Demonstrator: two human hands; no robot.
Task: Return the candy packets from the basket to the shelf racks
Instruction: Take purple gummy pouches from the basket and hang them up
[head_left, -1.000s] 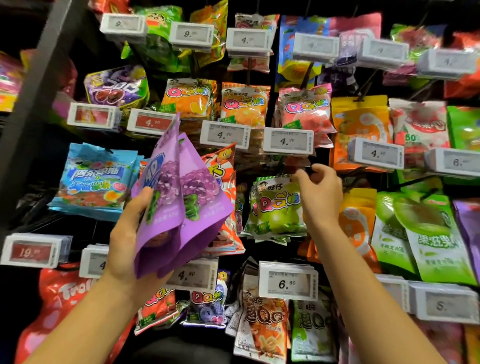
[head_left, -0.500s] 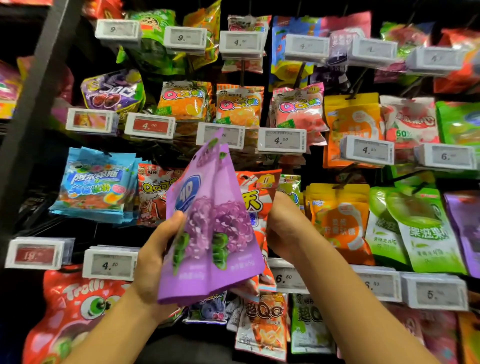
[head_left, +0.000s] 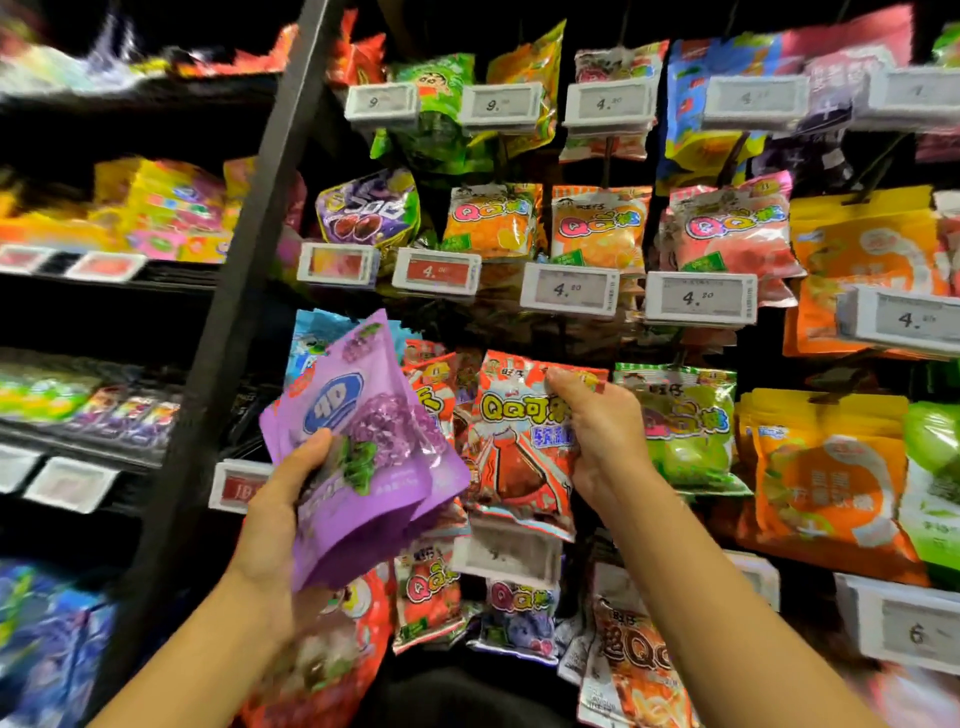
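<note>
My left hand (head_left: 283, 512) grips a small stack of purple grape candy packets (head_left: 363, 447), held upright and tilted in front of the rack. My right hand (head_left: 597, 436) holds a red QQ cola candy packet (head_left: 514, 441) by its right edge, thumb near its top corner, in front of the middle row of hanging packets. Behind it hang more red packets (head_left: 431, 379) of the same kind. The basket is not in view.
Hanging racks with white price tags (head_left: 569, 288) fill the wall: orange and pink QQ packets (head_left: 600, 228) above, green QQ packets (head_left: 685, 421) and orange pouches (head_left: 826, 467) to the right. A dark upright post (head_left: 234, 312) separates shelves at left.
The view swung left. My right hand moved from behind the purple packets and now holds a red cola packet. My left hand shifted the purple packets down and left.
</note>
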